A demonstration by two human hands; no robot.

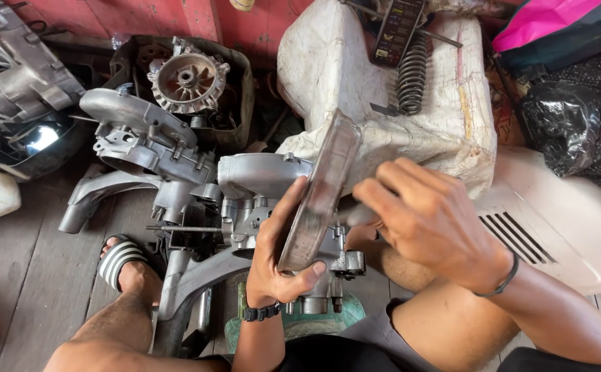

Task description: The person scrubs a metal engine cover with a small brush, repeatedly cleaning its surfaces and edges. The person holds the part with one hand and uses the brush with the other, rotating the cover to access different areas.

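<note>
- Your left hand [280, 258] is clamped on the lower end of the flat, grey, oval metal engine cover [320, 196], thumb under its bottom edge and fingers up the face turned toward the left of the frame. Keep that grip low and firm, since the cover looks heavy enough to swing.
- The cover stands on edge in the centre of the frame, tilted with its top leaning toward the upper right, just in front of the silver cast-metal engine block [259, 189]. Hold it square to the block's face, so far as I can judge, rather than letting one corner lead.
- Your right hand [428, 224] lies at the cover's right side, fingers stretched flat toward it and not curled shut. Whether the fingertips actually touch the metal is hidden behind the rim, so I cannot tell.
- Let that hand steady and guide only; the left one carries the weight.
- Your left wrist is bent upward with a dark band [260, 313] around it; your right forearm comes in from the lower right, crossing above your knee.
- Mind your foot in the black-and-white striped sandal [120, 260] at lower left, near the grey curved metal arm [97, 193]. A slipped cover would likely land nearby.
</note>
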